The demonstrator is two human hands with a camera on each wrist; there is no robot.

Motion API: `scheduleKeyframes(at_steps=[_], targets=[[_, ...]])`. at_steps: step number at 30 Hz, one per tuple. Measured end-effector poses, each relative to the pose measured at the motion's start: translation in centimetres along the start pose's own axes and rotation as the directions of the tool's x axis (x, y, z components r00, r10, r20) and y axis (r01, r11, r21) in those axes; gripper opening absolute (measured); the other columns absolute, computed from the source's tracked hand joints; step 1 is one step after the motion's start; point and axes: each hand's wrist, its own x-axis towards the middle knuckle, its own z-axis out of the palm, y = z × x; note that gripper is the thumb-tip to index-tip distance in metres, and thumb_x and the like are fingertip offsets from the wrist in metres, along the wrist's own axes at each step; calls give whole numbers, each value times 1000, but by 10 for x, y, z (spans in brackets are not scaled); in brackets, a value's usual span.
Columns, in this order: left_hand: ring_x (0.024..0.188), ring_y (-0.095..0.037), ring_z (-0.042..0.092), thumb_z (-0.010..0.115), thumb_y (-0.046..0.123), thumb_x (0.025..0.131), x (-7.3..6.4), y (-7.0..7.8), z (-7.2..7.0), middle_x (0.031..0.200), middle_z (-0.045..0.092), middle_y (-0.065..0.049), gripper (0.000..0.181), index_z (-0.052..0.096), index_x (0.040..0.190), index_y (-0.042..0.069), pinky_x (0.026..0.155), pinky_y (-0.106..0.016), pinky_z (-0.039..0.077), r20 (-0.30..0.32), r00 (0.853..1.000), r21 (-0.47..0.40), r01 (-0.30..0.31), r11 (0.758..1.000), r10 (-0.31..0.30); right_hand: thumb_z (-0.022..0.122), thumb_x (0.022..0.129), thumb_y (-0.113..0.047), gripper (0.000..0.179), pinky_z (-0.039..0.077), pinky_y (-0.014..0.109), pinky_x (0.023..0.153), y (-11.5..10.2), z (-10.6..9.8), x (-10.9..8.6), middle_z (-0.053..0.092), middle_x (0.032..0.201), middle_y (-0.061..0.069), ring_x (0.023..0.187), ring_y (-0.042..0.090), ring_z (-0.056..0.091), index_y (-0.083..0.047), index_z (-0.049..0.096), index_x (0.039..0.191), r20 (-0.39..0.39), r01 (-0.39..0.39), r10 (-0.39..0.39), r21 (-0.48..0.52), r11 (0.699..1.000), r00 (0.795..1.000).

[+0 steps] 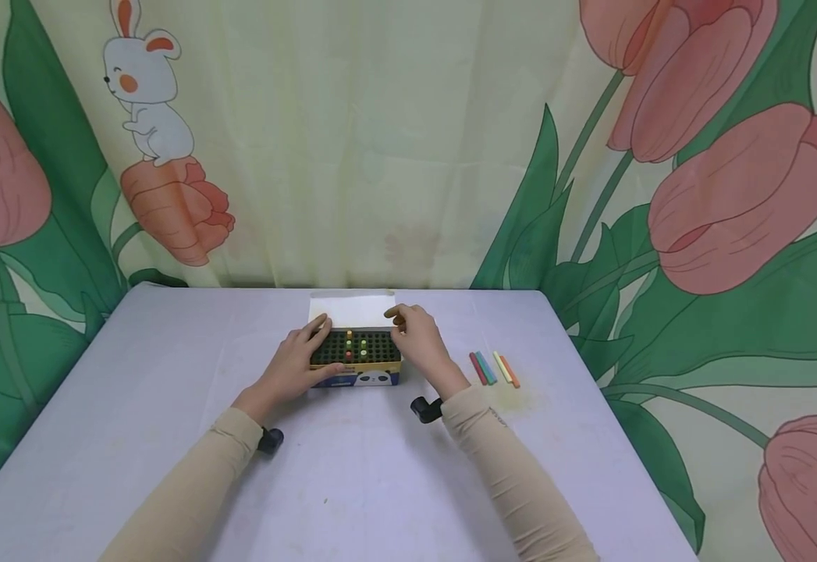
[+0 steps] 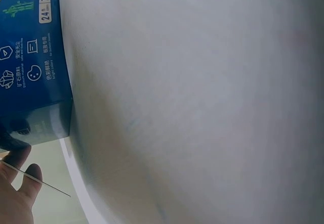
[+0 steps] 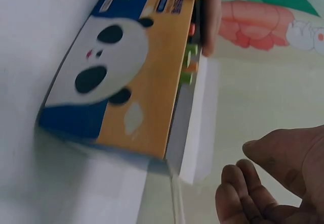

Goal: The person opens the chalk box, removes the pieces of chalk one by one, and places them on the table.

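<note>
A chalk box (image 1: 376, 378) with a panda on its front stands in the middle of the table, its white lid (image 1: 353, 308) folded back. Several coloured chalks (image 1: 349, 345) stick up from the dark holed insert (image 1: 387, 347). My left hand (image 1: 296, 363) holds the box's left end, thumb at the front edge and fingers toward the back. Above the box's right back corner hovers my right hand (image 1: 418, 339). In the right wrist view, the right hand (image 3: 273, 183) has loosely bent fingers, apart from the box, and nothing shows between thumb and fingers.
Right of the box lie several loose chalks: a red one (image 1: 477, 368), bluish ones (image 1: 487, 368), a yellow one (image 1: 502, 367) and an orange one (image 1: 510, 371). A pale dusty patch (image 1: 516, 398) marks the tablecloth. Behind the table hangs a printed curtain (image 1: 380, 156).
</note>
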Motion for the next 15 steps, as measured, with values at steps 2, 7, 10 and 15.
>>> scheduleKeyframes(at_steps=[2, 7, 10, 15], targets=[[146, -46, 34, 65, 67, 93, 0, 0, -1, 174, 17, -7, 100, 24, 166, 15, 116, -68, 31, 3, 1000, -7, 2, 1000, -2, 62, 101, -3, 32, 58, 38, 85, -5, 3, 0, 62, 117, 14, 104, 27, 66, -8, 67, 132, 23, 1, -2, 25, 1000, 1000], [148, -44, 33, 64, 69, 92, 0, -1, 0, 174, 16, -6, 100, 23, 166, 16, 116, -68, 30, 5, 1000, -5, 11, 1000, -11, 63, 101, -3, 36, 59, 36, 83, -13, 11, 0, 61, 120, 14, 106, 28, 68, -10, 64, 136, 90, -13, 10, 38, 999, 996], [147, -45, 34, 64, 69, 92, 0, -2, 0, 174, 16, -5, 99, 24, 166, 16, 116, -69, 31, 0, 1000, -3, 11, 1000, -11, 63, 101, -4, 36, 58, 38, 86, -15, 16, -1, 63, 121, 15, 108, 29, 66, -9, 64, 136, 130, -15, 14, 8, 1000, 991], [146, -46, 36, 65, 67, 92, 0, -2, 0, 174, 18, -5, 98, 25, 166, 16, 115, -68, 33, -4, 1000, -1, -1, 1000, 1, 62, 100, -1, 33, 58, 41, 89, -14, 24, -2, 69, 123, 15, 111, 29, 67, -5, 65, 133, 206, -15, 27, -59, 998, 978]])
